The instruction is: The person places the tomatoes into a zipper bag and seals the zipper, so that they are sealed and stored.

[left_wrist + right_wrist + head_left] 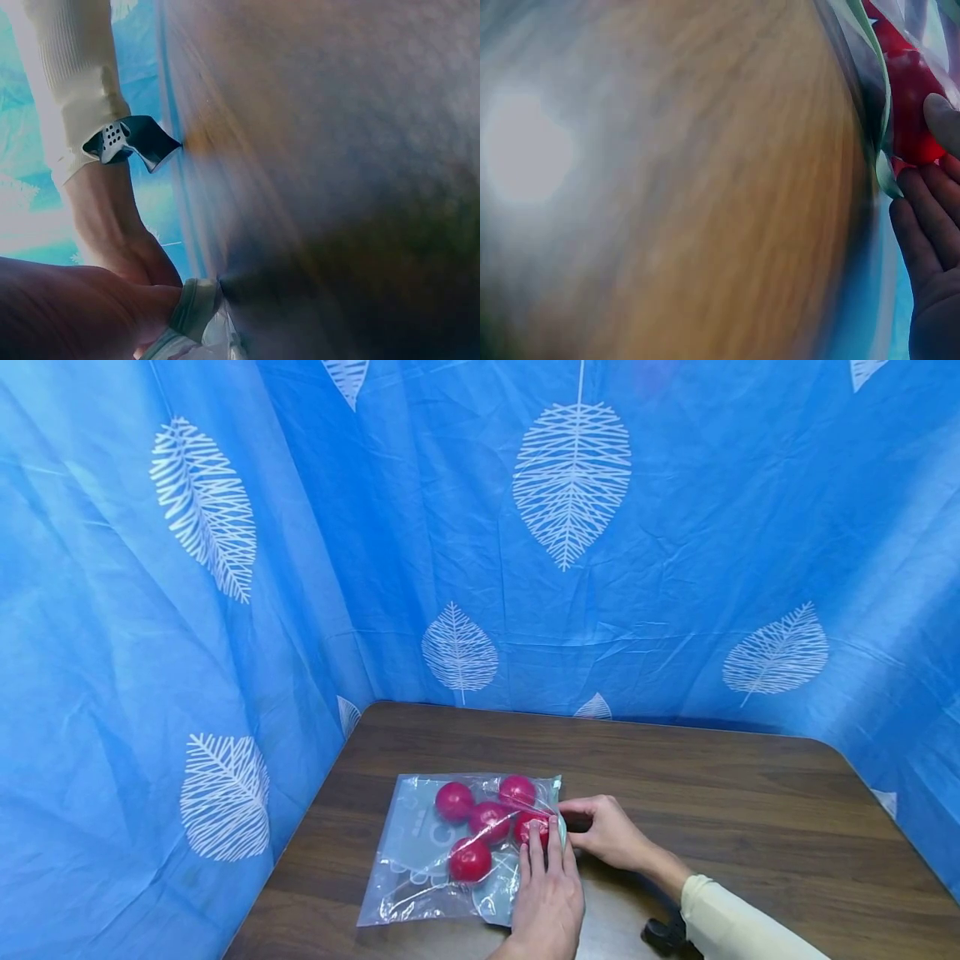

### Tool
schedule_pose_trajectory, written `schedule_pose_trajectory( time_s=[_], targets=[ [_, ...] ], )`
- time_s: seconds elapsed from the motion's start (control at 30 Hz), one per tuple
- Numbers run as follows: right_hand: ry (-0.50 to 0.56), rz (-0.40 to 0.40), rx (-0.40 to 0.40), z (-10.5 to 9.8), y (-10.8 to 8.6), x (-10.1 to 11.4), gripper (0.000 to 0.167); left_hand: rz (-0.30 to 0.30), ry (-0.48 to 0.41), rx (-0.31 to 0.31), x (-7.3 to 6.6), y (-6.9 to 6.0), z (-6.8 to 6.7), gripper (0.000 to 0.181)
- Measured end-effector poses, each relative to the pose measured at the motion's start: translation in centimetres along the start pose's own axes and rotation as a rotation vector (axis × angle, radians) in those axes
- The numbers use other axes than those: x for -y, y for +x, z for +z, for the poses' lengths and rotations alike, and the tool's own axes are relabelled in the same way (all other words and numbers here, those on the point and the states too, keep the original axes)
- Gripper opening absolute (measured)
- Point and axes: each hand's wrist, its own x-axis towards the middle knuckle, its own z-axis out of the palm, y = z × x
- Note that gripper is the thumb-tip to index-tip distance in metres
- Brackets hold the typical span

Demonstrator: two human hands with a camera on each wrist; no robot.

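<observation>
A clear plastic bag point(427, 902) with pale lettering lies flat on the table, its mint-green edge to the right. Several smooth red balls point(470, 860) show through it. My left hand point(549, 893) rests over the mouth, fingers laid across the red ball nearest the edge. In the left wrist view, the green edge point(196, 311) overlaps the left thumb tip, the film caught between thumb and fingers. My right hand point(611, 835) is at the mouth from the right, thumb and fingers apart. The right wrist view shows its thumb beside a red ball point(915, 105), fingers extended below.
The dark wood-grain table point(750, 810) reaches back to a blue curtain point(675, 568) with white leaf prints, which also hangs on the left and right. A black device point(663, 935) sits by the right cuff, below the cream sleeve point(742, 918).
</observation>
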Motion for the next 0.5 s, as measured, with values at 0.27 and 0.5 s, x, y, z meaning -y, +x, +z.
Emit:
schedule_pose_trajectory(
  time_s=[0.27, 0.5],
  targets=[
    [-0.008, -0.019, -0.007, 0.68, 0.34, 0.3, 0.035, -0.012, -0.021, 0.024, -0.03, 0.13, 0.01, 0.057],
    [-0.004, -0.032, -0.023, 1.1, 0.43, 0.57, 0.033, -0.017, -0.021, 0.018, -0.03, 0.04, -0.06, 0.058]
  ],
)
